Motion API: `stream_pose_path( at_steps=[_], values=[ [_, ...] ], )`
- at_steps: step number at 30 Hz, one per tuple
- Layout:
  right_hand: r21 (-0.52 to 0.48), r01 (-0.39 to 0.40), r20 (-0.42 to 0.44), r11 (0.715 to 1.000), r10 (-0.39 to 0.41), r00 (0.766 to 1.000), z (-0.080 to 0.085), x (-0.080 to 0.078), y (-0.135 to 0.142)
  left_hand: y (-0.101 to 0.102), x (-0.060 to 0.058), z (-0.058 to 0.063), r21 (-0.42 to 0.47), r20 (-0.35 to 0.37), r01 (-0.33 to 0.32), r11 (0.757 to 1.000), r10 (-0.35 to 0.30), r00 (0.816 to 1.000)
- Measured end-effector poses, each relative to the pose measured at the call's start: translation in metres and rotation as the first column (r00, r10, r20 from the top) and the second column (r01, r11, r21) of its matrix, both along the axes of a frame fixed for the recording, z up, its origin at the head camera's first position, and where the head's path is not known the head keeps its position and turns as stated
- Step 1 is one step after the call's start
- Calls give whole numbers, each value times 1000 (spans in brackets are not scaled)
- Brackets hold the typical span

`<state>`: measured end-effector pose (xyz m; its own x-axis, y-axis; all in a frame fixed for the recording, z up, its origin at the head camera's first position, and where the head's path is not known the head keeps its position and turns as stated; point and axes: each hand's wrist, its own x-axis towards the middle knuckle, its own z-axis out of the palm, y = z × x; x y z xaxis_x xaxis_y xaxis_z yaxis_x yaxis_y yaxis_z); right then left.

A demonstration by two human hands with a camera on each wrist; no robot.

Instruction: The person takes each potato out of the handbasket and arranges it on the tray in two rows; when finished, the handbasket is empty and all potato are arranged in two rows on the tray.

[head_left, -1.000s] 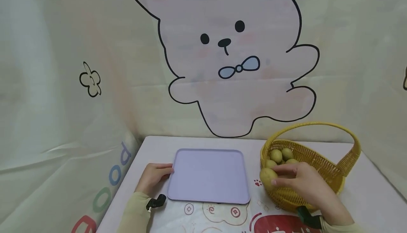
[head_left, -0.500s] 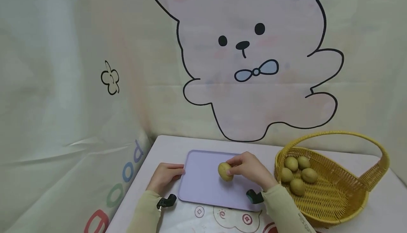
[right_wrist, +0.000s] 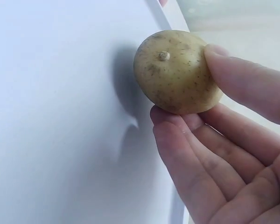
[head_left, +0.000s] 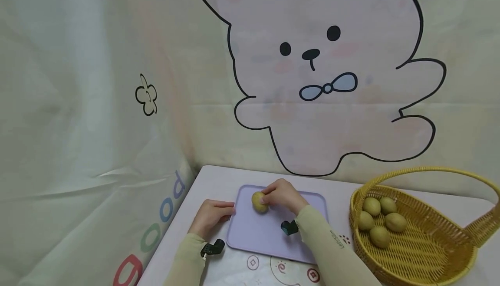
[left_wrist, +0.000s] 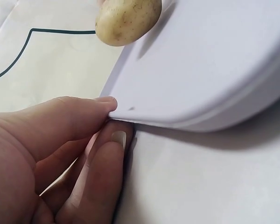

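Observation:
My right hand [head_left: 284,196] pinches a yellow-brown potato [head_left: 259,202] between thumb and fingertips, close over the far left part of a pale lilac tray [head_left: 269,238]. The right wrist view shows this potato [right_wrist: 177,74] speckled, with a small stem knob, casting a shadow on the tray. At the tray's left side, my left hand [head_left: 212,217] grips the rim. Up close in the left wrist view, the thumb [left_wrist: 79,114] lies on top of the rim and the fingers [left_wrist: 100,172] are under it.
A yellow woven basket [head_left: 425,242] with a tall handle stands right of the tray, several potatoes [head_left: 379,237] gathered at its left end. A printed sheet [head_left: 254,273] lies on the white table [head_left: 218,182]. Behind hangs a curtain [head_left: 312,125] with a cartoon animal.
My right hand has carried the potato out of the basket and leftward over the tray. The left hand keeps its grip on the tray rim. The head view has shifted.

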<state>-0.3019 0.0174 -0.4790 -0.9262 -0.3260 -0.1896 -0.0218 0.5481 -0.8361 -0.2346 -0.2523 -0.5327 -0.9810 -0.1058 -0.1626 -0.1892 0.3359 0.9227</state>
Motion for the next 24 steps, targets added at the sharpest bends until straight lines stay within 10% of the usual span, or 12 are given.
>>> stream_pose_path(
  at_steps=[24],
  values=[
    [53, -7, 53, 999, 4, 999, -2, -3, -3, 2, 2, 2, -13, 10, -4, 1000, 4, 1000]
  ],
)
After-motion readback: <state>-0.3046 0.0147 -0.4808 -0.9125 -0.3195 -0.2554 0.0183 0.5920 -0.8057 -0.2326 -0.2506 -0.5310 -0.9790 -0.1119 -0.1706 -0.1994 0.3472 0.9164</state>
